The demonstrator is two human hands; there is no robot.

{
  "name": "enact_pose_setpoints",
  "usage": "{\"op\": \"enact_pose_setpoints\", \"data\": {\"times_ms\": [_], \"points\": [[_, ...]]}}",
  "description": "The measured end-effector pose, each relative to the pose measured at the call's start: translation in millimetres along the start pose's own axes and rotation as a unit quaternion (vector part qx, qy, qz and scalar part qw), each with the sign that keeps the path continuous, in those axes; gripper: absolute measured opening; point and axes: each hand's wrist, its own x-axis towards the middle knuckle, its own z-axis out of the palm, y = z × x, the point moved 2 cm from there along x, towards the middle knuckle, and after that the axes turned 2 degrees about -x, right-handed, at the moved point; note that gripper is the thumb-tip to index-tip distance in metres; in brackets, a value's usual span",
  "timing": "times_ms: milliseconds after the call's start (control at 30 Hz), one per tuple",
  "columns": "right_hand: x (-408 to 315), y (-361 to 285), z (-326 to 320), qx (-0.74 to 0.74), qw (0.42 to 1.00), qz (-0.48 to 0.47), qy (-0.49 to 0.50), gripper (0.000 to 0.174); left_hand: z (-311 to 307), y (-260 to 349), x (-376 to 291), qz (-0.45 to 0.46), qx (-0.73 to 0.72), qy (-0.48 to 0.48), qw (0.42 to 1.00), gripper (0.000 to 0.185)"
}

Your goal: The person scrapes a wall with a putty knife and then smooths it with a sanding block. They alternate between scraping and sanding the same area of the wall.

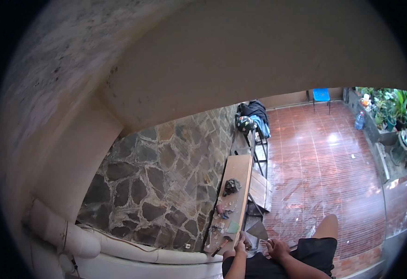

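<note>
My right hand [276,249] is over my lap, its fingers closed around the narrow end of a wide-bladed metal scraper [257,230]. The flat blade points away from me toward the bench; its handle is mostly hidden. Near the front edge of the wooden bench top [237,167], my left hand [240,244] is closed on a small brownish object [247,241], too covered by the fingers to identify. Left of that hand lies a hammer [222,246] with an orange-and-black handle. A pale green sheet [233,227] lies on the wood just beyond.
Farther along the bench are a dark crumpled bundle [232,187], a reddish object [219,209] and scattered pale debris. A concrete beam [245,48] hangs overhead. Beyond are a helmet [246,123], piled clothes [255,108], a blue chair [321,95] and a plastic bottle [359,121].
</note>
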Motion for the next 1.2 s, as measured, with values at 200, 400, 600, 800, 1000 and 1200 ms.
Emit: {"op": "enact_pose_setpoints", "data": {"times_ms": [200,400,600,800,1000,1200], "points": [[34.3,-71.4,-74.0,0.232,0.958,-0.010,0.171,0.022,4.7,-2.0,-8.1,0.087,0.161,-0.099,0.978,0.047],[21.3,-219.6,-218.9,0.286,0.868,-0.279,0.296,0.035,6.6,0.9,-17.3,0.119,0.240,-0.068,0.961,0.050],[33.6,-365.3,-337.6,0.580,0.723,-0.368,0.071,0.039,11.2,3.7,-22.6,0.160,0.262,-0.079,0.949,0.050],[23.6,-494.9,-382.7,0.580,0.663,-0.451,0.140,0.036,8.6,17.8,-50.3,0.189,0.286,-0.032,0.939,0.053],[48.0,-524.7,-411.2,0.555,0.692,-0.445,0.122,0.057,7.1,20.9,-67.7,0.183,0.272,-0.078,0.941,0.058],[43.3,-549.2,-413.5,0.371,0.764,-0.483,0.212,0.076,5.5,14.5,-50.8,0.167,0.222,-0.131,0.952,0.054]]}}
